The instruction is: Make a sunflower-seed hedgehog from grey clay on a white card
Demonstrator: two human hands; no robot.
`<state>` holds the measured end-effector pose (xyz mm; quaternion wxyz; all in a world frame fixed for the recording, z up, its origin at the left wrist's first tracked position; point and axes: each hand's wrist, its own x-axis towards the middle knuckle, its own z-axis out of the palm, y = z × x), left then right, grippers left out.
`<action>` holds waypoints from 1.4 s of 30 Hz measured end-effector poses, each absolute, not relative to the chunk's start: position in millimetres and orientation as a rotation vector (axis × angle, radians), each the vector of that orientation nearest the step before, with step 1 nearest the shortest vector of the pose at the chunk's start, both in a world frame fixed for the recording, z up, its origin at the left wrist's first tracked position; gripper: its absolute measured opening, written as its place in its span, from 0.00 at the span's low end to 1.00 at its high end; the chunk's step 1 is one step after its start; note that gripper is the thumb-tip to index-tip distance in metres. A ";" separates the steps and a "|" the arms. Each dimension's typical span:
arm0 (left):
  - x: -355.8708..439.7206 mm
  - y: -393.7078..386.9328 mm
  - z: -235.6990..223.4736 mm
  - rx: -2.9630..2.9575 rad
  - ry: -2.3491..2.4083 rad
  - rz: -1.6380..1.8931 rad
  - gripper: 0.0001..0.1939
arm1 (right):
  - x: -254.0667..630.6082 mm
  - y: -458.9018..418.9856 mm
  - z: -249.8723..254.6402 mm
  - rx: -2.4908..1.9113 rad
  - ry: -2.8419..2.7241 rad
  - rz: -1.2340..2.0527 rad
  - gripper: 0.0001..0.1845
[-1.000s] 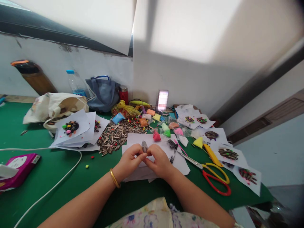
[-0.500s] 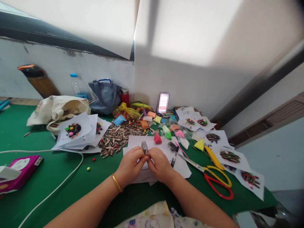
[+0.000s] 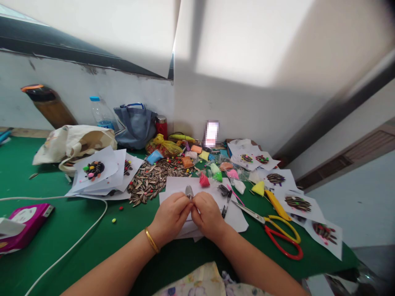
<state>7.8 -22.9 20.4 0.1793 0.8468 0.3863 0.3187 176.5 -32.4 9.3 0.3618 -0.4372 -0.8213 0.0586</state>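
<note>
My left hand (image 3: 173, 211) and my right hand (image 3: 207, 211) meet over white paper (image 3: 182, 183), fingertips pressed together. Both pinch a small grey packet (image 3: 189, 191), whose rounded top pokes up between them; its lower part is hidden by my fingers. Just beyond lie a red clay packet (image 3: 204, 180) and a green one (image 3: 218, 176). A black clay packet (image 3: 223, 190) and a black pen (image 3: 226, 204) rest on the paper to the right of my right hand. Scissors (image 3: 265, 222) with one yellow and one red handle lie farther right.
A heap of sunflower seeds (image 3: 151, 179) spreads behind my left hand. Sheets with seed pictures lie left (image 3: 105, 164) and right (image 3: 308, 205). Bags, bottles and a phone (image 3: 211, 133) stand along the wall. A white cable (image 3: 83, 228) crosses the green table (image 3: 129, 234) at left.
My hands stay together on the grey packet, with small shifts of the fingers. The whole view has tilted slightly, so the table sits a little lower in the picture.
</note>
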 end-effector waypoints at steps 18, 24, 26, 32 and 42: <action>9.8 -23.4 20.9 2.367 1.118 0.873 0.14 | 174.1 -32.2 11.7 -1.212 -2.118 0.020 0.08; 15.2 -22.5 20.3 2.358 1.168 0.866 0.13 | 173.7 -30.9 11.8 -1.288 -2.076 -0.016 0.08; 15.6 -22.6 19.1 2.342 1.158 0.872 0.13 | 173.8 -30.6 11.6 -1.296 -2.066 0.008 0.08; 12.7 -21.7 16.0 2.240 1.170 0.914 0.13 | 177.0 -29.2 13.2 -1.157 -2.052 0.271 0.09; 11.8 -22.6 18.1 2.324 1.116 0.859 0.05 | 180.2 -28.3 12.0 -1.146 -1.955 0.469 0.17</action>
